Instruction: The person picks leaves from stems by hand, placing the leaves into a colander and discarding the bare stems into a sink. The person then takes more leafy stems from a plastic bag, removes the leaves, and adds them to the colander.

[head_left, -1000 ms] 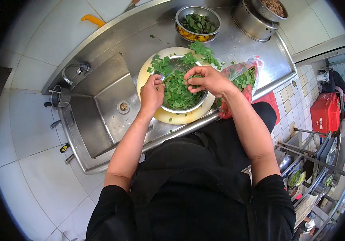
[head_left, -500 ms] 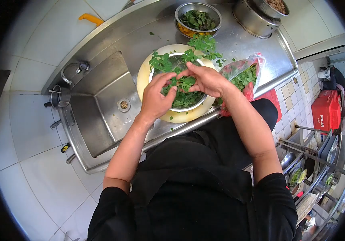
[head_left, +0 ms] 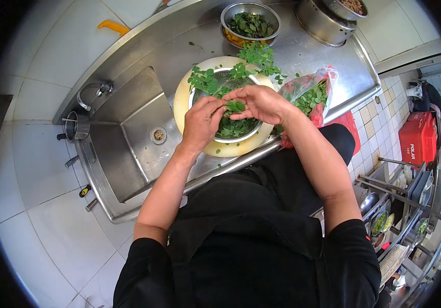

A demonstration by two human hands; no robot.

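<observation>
Over a metal colander (head_left: 193, 97) of green leaves, my left hand (head_left: 200, 122) is closed in a pinch on a leafy sprig (head_left: 234, 107). My right hand (head_left: 261, 105) curves around the sprig's other side, its fingers closed near the leaves; what they grip is too small to make out. Leafy stems (head_left: 203, 79) lie across the colander's far rim, and more stems (head_left: 259, 59) spread beyond it. The colander rests on a round pale board (head_left: 183, 102).
Left of the board is a sink basin (head_left: 133, 138) with a faucet (head_left: 97, 91). Behind sits a steel bowl of leaves (head_left: 251, 25); a metal pot (head_left: 323, 25) stands at the back right. A plastic bag of greens (head_left: 315, 95) lies to the right, above a red cooler (head_left: 416, 138) farther off.
My left hand has closed more tightly beside the sprig, and my right-hand fingers have curled over toward it. The two hands are closer together.
</observation>
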